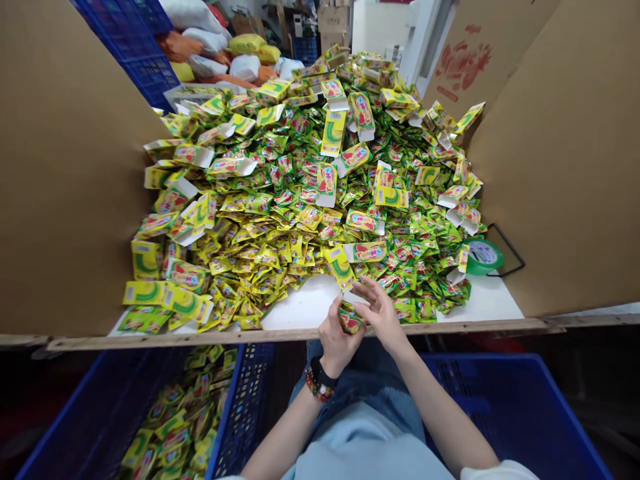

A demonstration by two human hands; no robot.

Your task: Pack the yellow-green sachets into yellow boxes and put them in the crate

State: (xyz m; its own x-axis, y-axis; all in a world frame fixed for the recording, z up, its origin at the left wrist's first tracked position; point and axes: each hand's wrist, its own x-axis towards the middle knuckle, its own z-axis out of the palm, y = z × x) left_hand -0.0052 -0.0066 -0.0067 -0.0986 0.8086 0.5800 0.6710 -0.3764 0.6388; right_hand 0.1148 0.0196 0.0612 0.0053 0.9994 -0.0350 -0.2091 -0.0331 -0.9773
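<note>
My left hand (pixel 340 338), with a dark band and a beaded bracelet at the wrist, is closed around a small red-and-green printed pack (pixel 351 320) at the table's front edge. My right hand (pixel 384 315) meets it from the right, its thumb and bent fingers at the pack's upper end by a white flap (pixel 354 297). Whether that flap belongs to the pack or to the yellow box just beyond is unclear. The yellow box (pixel 340 268) leans on the heap close to my fingertips. Behind it lies a heap of small green and yellow sachets (pixel 280 253).
Several open small boxes (pixel 327 181) lie over the heap. Cardboard walls (pixel 65 167) flank the table (pixel 307 307). Green tape (pixel 483 256) sits at right. Below are a blue crate (pixel 245 393) with filled boxes and another blue crate (pixel 510 393). Sacks (pixel 245 67) are piled behind.
</note>
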